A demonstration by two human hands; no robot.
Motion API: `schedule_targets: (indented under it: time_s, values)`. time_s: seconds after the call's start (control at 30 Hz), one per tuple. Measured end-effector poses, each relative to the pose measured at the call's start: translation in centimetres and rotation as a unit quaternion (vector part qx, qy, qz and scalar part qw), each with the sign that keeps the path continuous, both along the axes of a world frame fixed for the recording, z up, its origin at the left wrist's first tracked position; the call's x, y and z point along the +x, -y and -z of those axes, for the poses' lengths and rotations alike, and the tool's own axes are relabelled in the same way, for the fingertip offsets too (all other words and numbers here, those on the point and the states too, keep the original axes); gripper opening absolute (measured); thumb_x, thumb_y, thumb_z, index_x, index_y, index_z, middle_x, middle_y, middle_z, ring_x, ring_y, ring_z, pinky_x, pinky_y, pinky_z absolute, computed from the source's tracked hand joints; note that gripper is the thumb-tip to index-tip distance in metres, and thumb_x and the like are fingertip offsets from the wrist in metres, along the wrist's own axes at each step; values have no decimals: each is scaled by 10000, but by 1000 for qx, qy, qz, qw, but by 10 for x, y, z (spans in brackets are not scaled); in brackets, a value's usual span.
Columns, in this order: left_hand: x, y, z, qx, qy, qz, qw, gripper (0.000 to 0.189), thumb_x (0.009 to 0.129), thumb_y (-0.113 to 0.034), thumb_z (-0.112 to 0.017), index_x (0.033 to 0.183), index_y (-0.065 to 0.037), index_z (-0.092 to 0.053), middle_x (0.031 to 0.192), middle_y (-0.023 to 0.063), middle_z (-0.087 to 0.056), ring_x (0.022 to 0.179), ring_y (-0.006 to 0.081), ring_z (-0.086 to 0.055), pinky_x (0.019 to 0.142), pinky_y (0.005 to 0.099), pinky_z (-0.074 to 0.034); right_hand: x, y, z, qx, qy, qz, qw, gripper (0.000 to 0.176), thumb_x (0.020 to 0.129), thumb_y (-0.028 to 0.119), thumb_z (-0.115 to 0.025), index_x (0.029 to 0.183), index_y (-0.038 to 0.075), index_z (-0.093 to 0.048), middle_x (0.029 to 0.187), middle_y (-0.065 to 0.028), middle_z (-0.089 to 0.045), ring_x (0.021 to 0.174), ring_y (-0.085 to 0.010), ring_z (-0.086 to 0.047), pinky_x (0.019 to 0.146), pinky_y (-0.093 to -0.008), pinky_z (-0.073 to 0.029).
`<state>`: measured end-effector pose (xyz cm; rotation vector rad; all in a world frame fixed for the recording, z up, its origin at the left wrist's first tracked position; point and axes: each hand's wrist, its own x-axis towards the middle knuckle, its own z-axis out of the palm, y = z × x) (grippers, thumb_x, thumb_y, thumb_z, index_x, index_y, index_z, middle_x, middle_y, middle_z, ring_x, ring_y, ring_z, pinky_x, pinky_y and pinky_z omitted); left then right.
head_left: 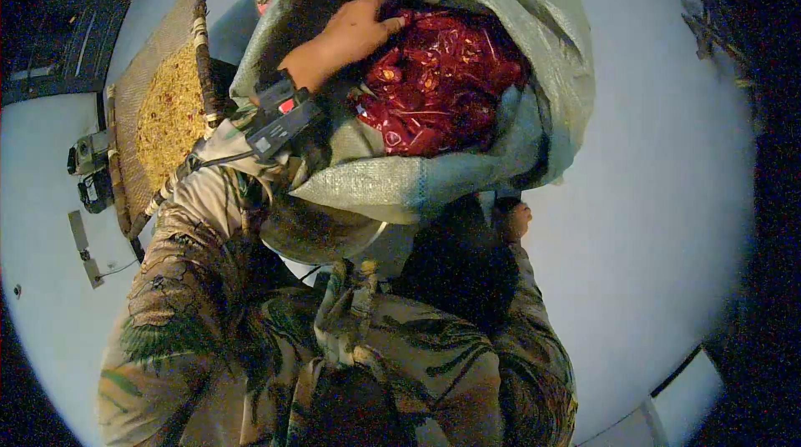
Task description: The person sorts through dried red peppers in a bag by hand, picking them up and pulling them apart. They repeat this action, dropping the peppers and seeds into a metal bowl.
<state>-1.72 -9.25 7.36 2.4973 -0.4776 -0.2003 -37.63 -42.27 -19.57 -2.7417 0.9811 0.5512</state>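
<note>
A pale green woven sack [359,184] stands open before me, its rim folded outward. Glossy red pieces that look like dried chilies [442,72] fill the inside. My left hand [359,30], with a dark device strapped at the wrist, reaches over the sack's left part. Its thumb lies at the upper left edge of the red pieces; the other fingers are mostly hidden, as is anything they hold. Below the sack's right side, what appears to be my right hand [515,218] is small and shadowed beside the sack's lower edge, its fingers unclear.
At the left, a woven tray [125,97] with a dark rim holds yellow seeds [171,113] and red bits. Small devices [92,168] lie left of it. A round metal container [321,230] sits under the sack. Dark furniture [62,30] is at the upper left.
</note>
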Motion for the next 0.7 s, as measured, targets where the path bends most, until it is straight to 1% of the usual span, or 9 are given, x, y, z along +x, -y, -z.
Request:
schedule_targets:
  time_s: [0.1, 0.2, 0.23, 0.33, 0.43, 0.53, 0.6, 0.63, 0.7]
  values:
    - [5, -1, 12, 27, -57, 11, 998, 587, 838, -428, -664, 1228, 2, -575, 1127, 262, -632, 1081, 406, -600, 951, 441, -467, -1, -2, -7, 2, 3, -9, 1000, 530, 774, 501, -668, 1005, 26, -618, 1014, -148, -634, 971, -353, -628, 798, -447, -551]
    - [-15, 1, 13, -23, -51, 17, 998, 610, 838, -421, -668, 1273, -11, -542, 1136, 261, -631, 1082, 417, -594, 956, 438, -465, -3, -3, -7, 7, 0, -9, 1000, 513, 781, 489, -665, 1002, 28, -622, 1007, -146, -638, 965, -348, -631, 798, -441, -550]
    - [-20, 2, 11, -9, -26, 31, 999, 570, 828, -377, -679, 1270, -46, -539, 1120, 227, -645, 1067, 405, -600, 939, 442, -474, -4, -3, -6, 8, 0, -9, 1000, 508, 783, 485, -664, 1001, 29, -623, 1004, -145, -639, 963, -346, -632, 798, -439, -549]
    - [-19, -3, 8, 88, -13, 99, 991, 529, 810, -345, -694, 1248, -83, -552, 1095, 184, -660, 1047, 381, -611, 910, 449, -484, -10, -2, -7, 8, -1, -4, 1000, 491, 790, 473, -661, 998, 30, -627, 997, -143, -643, 958, -341, -636, 798, -432, -548]
    - [-32, -11, -6, 113, 51, 152, 981, 466, 805, -318, -693, 1206, -110, -582, 1063, 153, -672, 1026, 372, -618, 877, 455, -494, -19, 1, -9, 13, 8, -5, 1000, 474, 797, 461, -659, 995, 32, -631, 990, -140, -647, 952, -336, -639, 798, -426, -547]
    - [-34, -18, -23, 101, -57, 187, 975, 496, 823, -409, -679, 1209, -109, -600, 1092, 160, -664, 1052, 360, -615, 902, 443, -487, -31, 6, -13, 19, 18, -1, 1000, 457, 804, 450, -656, 992, 33, -635, 983, -137, -651, 947, -332, -642, 798, -419, -546]
    - [-46, -12, -30, 69, -74, 125, 987, 573, 819, -526, -658, 1234, -135, -610, 1195, 174, -621, 1131, 347, -582, 958, 426, -461, -44, 12, -14, 25, 24, 2, 999, 446, 809, 442, -654, 990, 34, -637, 978, -136, -654, 943, -328, -644, 798, -415, -546]
    - [-53, -7, -40, 24, -127, 118, 985, 710, 781, -628, -647, 1322, -176, -559, 1338, 187, -530, 1235, 355, -513, 1027, 420, -416, -50, 13, -16, 29, 25, 4, 999, 441, 811, 438, -653, 989, 35, -639, 976, -135, -655, 941, -327, -646, 798, -413, -545]
    - [-61, 0, -33, 39, -69, 172, 982, 751, 759, -636, -662, 1354, -197, -529, 1391, 191, -482, 1273, 370, -473, 1055, 422, -390, -53, 12, -19, 34, 31, 3, 999, 430, 815, 430, -651, 987, 36, -641, 971, -133, -657, 938, -323, -648, 798, -409, -545]
